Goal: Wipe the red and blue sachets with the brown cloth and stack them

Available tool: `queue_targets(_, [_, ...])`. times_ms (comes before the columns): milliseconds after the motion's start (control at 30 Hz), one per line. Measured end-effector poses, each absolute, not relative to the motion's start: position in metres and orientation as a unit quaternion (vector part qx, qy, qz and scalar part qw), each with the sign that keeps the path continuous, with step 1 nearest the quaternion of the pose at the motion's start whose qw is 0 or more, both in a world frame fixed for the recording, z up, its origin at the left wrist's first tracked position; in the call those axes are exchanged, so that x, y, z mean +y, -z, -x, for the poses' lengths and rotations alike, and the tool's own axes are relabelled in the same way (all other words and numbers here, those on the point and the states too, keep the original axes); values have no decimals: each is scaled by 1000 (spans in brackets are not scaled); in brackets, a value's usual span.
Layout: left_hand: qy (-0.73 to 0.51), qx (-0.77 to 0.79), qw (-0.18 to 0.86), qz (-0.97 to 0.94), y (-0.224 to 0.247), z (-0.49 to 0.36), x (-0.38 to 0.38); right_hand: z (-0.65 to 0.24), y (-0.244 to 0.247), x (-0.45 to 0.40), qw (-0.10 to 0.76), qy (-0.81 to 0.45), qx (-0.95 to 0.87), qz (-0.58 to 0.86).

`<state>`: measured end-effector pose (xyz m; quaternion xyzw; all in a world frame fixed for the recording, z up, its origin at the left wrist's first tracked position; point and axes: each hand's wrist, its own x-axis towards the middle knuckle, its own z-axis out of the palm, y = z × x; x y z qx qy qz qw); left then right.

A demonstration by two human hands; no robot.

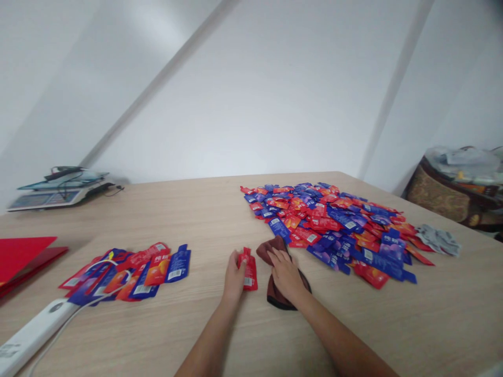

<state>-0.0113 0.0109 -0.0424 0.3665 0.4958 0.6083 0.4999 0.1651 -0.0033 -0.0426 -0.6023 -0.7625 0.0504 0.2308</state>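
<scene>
My left hand [234,273] pinches the left edge of a red packet [249,273] with a white barcode label, upright on the table in front of me. Just right of it, my right hand [286,269] rests on a dark brown cloth [275,290] with black edging, its fingers bunched on the fabric. A large heap of red and blue packets [326,222] lies beyond and to the right. At the left, overlapping red and blue packets [145,272] lie in a smaller group.
A white power strip [33,332] with a cable lies at the lower left, beside red folders [23,256]. A scale [58,196] holding flat items stands at the back left. Grey crumpled gloves [438,240] lie right of the heap. A patterned chair [436,196] stands beyond the table.
</scene>
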Motion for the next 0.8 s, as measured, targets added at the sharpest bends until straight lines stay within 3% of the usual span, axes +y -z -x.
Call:
queue_targets(100, [-559,546,296,-549,39,13,6,-167,47,-3,249,-51,-753,607])
queue_targets(300, [-411,522,252,-704,46,11,1,-170,46,-3,266,-52,-748,606])
queue_targets(533, [-123,610,-72,-779,47,132,39,-171,43,-5,268,-43,-749,604])
queue_targets(800, [-35,606,-105,-787,41,263,40,-180,50,2,356,-57,-729,581])
